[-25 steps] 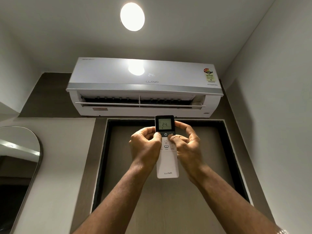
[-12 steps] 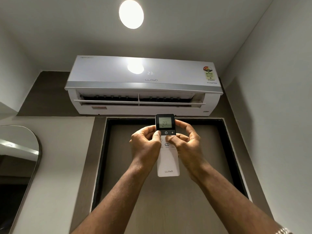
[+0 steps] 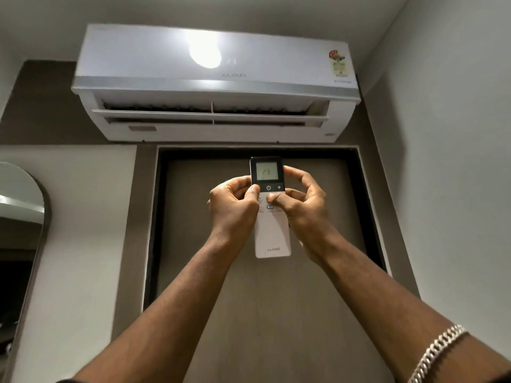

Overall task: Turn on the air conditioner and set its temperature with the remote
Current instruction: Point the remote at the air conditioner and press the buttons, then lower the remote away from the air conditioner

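A white remote (image 3: 272, 239) with a black top and a lit screen reading 23 is held upright in front of me, in both hands. My left hand (image 3: 233, 210) grips its left side, thumb on the black band at the left of the power button. My right hand (image 3: 302, 205) grips the right side, thumb on the white buttons below the band. The white wall air conditioner (image 3: 215, 84) hangs above, its louvre open; the number on its front panel is blurred by a light's reflection.
A brown door (image 3: 276, 313) in a dark frame stands straight ahead under the unit. An arched mirror (image 3: 22, 230) is on the left wall. A plain wall closes in on the right. A metal bracelet (image 3: 437, 352) is on my right wrist.
The remote's screen went from 24 to 23. My left thumb shifted up onto the black band. The view tilted down, so the ceiling light left the frame.
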Demonstrator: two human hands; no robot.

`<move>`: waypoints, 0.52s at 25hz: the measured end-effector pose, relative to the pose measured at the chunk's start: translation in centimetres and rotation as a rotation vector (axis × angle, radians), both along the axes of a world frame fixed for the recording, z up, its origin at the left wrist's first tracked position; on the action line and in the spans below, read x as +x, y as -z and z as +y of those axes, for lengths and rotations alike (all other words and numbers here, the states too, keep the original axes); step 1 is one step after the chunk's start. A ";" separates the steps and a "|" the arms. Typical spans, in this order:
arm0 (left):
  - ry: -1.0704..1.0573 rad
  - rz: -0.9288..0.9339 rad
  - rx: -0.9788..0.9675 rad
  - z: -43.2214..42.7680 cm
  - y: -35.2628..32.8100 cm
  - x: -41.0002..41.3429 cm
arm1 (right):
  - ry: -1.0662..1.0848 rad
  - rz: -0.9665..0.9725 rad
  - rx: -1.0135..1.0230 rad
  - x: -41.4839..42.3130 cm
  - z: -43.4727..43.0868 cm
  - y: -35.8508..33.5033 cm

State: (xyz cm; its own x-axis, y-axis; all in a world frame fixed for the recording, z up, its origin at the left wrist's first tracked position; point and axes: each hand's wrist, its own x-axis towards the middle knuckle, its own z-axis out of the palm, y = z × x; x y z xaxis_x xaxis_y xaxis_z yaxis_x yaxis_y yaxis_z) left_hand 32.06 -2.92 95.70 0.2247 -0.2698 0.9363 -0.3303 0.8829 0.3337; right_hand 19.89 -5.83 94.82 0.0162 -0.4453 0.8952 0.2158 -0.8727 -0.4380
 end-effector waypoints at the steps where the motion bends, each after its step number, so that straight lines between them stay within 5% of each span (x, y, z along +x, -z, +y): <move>1: 0.011 0.005 0.027 -0.5 0.9 -0.2 | 0.008 0.004 0.023 -0.2 -0.6 1.0; 6: 0.093 0.024 0.209 -4.1 7.9 -1.7 | 0.076 -0.030 0.198 -1.9 -3.3 8.4; 13: 0.324 -0.014 0.725 -10.7 27.8 -10.0 | 0.274 -0.209 0.622 -9.4 -5.5 29.9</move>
